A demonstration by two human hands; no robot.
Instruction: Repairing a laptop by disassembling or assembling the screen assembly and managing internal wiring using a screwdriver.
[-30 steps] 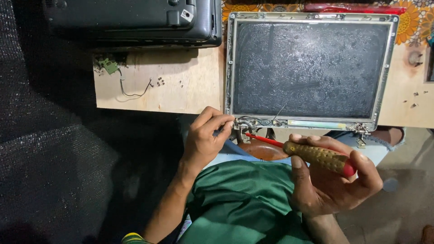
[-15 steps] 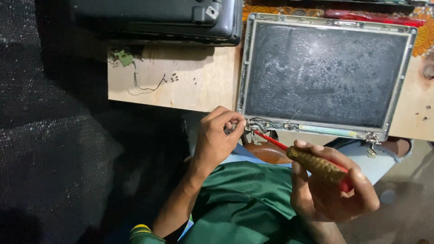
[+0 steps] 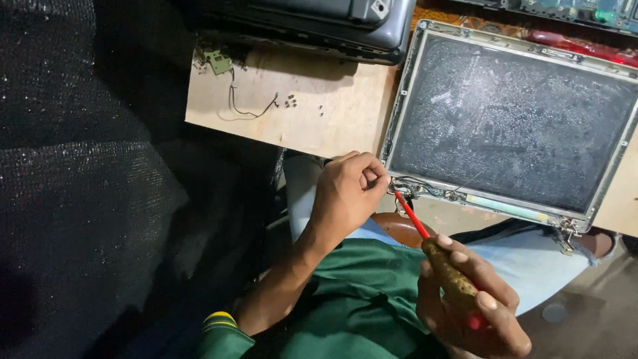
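A bare laptop screen panel (image 3: 518, 119) in a metal frame lies on a wooden board (image 3: 332, 110). My left hand (image 3: 345, 193) pinches at the panel's near left corner, by its hinge and loose wires (image 3: 415, 189). My right hand (image 3: 475, 302) grips the wooden handle of a screwdriver (image 3: 445, 266). Its red shaft points up and left, with the tip at that same corner beside my left fingers.
A dark laptop base (image 3: 312, 23) lies at the board's far edge. A small green circuit piece (image 3: 218, 62) with black wire and several tiny screws (image 3: 291, 102) rest on the board. Black fabric (image 3: 86, 186) covers the left. A circuit board (image 3: 571, 10) lies top right.
The view has shifted, so the board and panel sit further right in the picture. The screwdriver has turned from lying across to pointing at the panel's corner. My left hand stays at that corner.
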